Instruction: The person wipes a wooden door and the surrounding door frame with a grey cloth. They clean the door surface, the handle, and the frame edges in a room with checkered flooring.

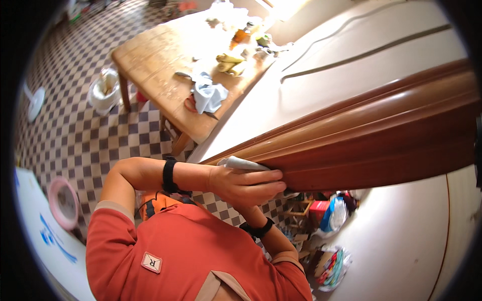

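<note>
My left hand (246, 186) presses a folded pale grey cloth (243, 164) against the end of a varnished brown wooden moulding (350, 139), its fingers lying over the lower edge. Long grooves run along the moulding, which stretches away to the right between white wall surfaces. My right hand (245, 210) is mostly covered by the left one. Only its base shows, close under the left palm, so what its fingers do is hidden. A black band circles each wrist.
A wooden table (150, 81) bears a light blue cloth (209, 94), red-handled scissors (191, 104), corn cobs (230, 64) and clutter. On the checkered floor stand a lined bin (105, 90) and a pink basin (63, 203). Plastic bags (334, 214) and boxes sit below the moulding.
</note>
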{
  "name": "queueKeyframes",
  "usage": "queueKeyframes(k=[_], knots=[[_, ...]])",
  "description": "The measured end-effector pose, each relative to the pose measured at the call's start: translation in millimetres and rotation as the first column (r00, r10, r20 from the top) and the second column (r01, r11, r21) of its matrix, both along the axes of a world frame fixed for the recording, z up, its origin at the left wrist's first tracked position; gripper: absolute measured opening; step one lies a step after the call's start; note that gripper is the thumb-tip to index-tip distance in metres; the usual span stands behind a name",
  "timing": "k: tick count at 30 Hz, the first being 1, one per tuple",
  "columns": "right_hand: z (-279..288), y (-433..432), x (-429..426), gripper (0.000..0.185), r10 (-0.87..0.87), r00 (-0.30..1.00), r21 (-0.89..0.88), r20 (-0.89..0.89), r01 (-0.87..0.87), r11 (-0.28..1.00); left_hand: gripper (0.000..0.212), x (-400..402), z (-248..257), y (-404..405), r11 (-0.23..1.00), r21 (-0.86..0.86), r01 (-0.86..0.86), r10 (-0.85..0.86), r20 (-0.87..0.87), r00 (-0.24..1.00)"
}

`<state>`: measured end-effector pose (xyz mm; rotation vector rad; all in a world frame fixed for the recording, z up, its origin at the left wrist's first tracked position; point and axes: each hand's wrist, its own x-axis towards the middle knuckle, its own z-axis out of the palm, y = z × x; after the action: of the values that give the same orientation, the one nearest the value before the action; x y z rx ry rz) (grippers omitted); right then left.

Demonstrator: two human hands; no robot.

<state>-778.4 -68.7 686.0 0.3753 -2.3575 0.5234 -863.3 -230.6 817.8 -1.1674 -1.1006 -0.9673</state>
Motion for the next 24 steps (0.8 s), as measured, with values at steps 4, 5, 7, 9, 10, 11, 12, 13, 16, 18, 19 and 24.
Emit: queueKeyframes(k=[4, 5, 7, 9, 10, 11, 12, 13, 16, 18, 19, 24], knots=[[49.3, -20.6, 2.9, 0.072, -0.315, 0.948, -0.154, -0.039, 0.306, 0.94, 0.014, -9.8, 31.6, -10.3, 0.936, -0.075, 0.344, -0.345, -0.006, 0.939], [60.9, -30.3, 1.1, 0.072, -0.388, 0.92, -0.204, -0.053, 0.37, 0.906, 0.018, -12.7, 36.9, -17.5, 0.906, -0.078, 0.416, -0.415, 0.032, 0.909], [74.3, -53.1, -8.1, 0.071, -0.505, 0.86, -0.317, -0.072, 0.461, 0.829, 0.026, -22.7, 42.9, -33.3, 0.859, -0.152, 0.488, -0.484, 0.065, 0.872], [83.8, -71.3, -9.5, 0.071, -0.623, 0.777, -0.415, -0.087, 0.54, 0.732, 0.031, -20.8, 34.9, -41.1, 0.773, -0.189, 0.606, -0.583, 0.165, 0.796], [89.0, -80.8, -14.2, 0.07, -0.667, 0.738, -0.451, -0.102, 0.563, 0.692, 0.034, -22.1, 30.1, -45.0, 0.733, -0.202, 0.65, -0.615, 0.212, 0.76], [92.5, -88.9, -14.3, 0.07, -0.718, 0.688, -0.468, -0.106, 0.602, 0.647, 0.04, -20.9, 22.1, -45.6, 0.741, -0.206, 0.639, -0.598, 0.228, 0.768], [97.6, -96.9, -16.9, 0.07, -0.753, 0.649, -0.487, -0.114, 0.624, 0.611, 0.041, -22.4, 18.3, -51.0, 0.724, -0.19, 0.663, -0.613, 0.263, 0.745], [104.1, -103.3, -14.8, 0.07, -0.783, 0.609, -0.487, -0.125, 0.65, 0.583, 0.043, -24.0, 17.6, -55.3, 0.709, -0.174, 0.683, -0.624, 0.298, 0.723], [113.4, -119.4, -21.8, 0.07, -0.85, 0.5, -0.454, -0.164, 0.727, 0.515, 0.047, -23.7, 13.2, -59.2, 0.734, -0.15, 0.662, -0.573, 0.386, 0.723], [116.3, -123.6, -26.1, 0.07, -0.882, 0.406, -0.319, -0.24, 0.825, 0.467, 0.053, -22.1, 7.2, -58.9, 0.716, -0.159, 0.68, -0.551, 0.469, 0.69], [113.5, -125.3, -28.4, 0.071, -0.889, 0.356, -0.235, -0.287, 0.874, 0.426, 0.057, -19.9, 3.7, -57.6, 0.741, -0.145, 0.655, -0.535, 0.463, 0.707], [116.0, -136.5, -42.7, 0.073, -0.805, 0.272, 0.045, -0.527, 0.955, 0.293, 0.054, -11.6, -22.8, -63.6, 0.737, -0.05, 0.674, -0.546, 0.544, 0.638]])
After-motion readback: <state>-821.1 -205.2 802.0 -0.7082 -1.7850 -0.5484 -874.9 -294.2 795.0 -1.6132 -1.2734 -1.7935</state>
